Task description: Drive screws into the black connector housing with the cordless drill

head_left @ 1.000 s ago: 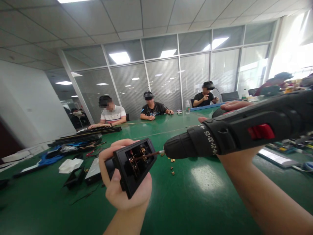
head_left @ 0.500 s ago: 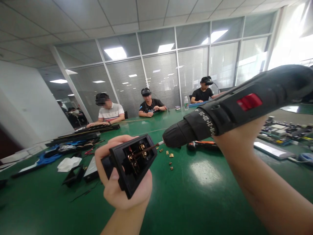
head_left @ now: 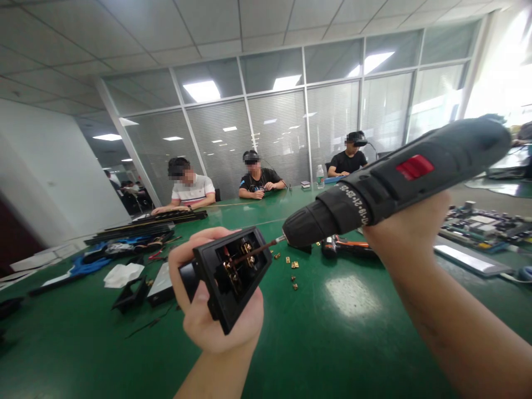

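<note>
My left hand [head_left: 222, 313] is wrapped round a black plastic socket housing [head_left: 200, 266], its open side tilted toward me and to the right. Brass terminals [head_left: 248, 255] show inside. My right hand [head_left: 409, 221] grips a black cordless drill [head_left: 374, 191] with a red switch on its side. From the chuck a thin screwdriver bit [head_left: 260, 249] runs down-left into the housing, its tip among the terminals. Exactly what the tip touches is too small to tell. Beyond the housing, several small brass pieces [head_left: 295, 265] lie on the green table [head_left: 316, 343].
An orange-and-black tool [head_left: 349, 246] lies behind the drill. Circuit boards [head_left: 482, 224] and a white-topped flat device [head_left: 467, 257] are at the right. To the left are a black frame [head_left: 129, 295], a crumpled tissue [head_left: 123, 275] and black strips [head_left: 141, 227]. Three people sit across the table.
The whole view has shifted slightly, with the scene now a little further right. The drill's rear end sits a bit further left and lower. Both holds are unchanged, with the bit still inside the housing.
</note>
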### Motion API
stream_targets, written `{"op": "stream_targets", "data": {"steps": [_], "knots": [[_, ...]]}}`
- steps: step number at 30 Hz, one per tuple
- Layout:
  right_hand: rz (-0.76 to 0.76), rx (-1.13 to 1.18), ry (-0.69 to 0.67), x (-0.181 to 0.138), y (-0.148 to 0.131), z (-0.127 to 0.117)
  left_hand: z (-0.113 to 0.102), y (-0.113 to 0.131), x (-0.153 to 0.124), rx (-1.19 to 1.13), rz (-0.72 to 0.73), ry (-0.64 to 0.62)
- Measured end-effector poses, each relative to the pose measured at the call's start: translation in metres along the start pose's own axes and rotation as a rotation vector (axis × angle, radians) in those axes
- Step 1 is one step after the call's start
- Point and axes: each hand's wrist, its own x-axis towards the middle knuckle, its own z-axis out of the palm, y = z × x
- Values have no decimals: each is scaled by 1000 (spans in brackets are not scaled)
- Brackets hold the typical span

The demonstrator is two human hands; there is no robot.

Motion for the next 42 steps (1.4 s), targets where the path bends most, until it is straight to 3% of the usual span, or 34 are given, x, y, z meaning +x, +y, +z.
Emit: {"op": "stream_targets", "data": {"steps": [5, 18, 26, 34, 42], "knots": [[95, -3, -7, 0, 0, -2, -3, 2, 0, 31, -33, -29], [78, -86, -56, 2, 2, -4, -5, -2, -3, 32, -49, -33], [146, -115, -129, 3, 4, -1, -7, -12, -7, -60, -8, -67], [133, -56, -82, 1, 7, -1, -9, -15, -7, -9, -32, -27], [173, -148, -135, 5, 0, -3, -6, -20, -9, -38, -22, 10]]}}
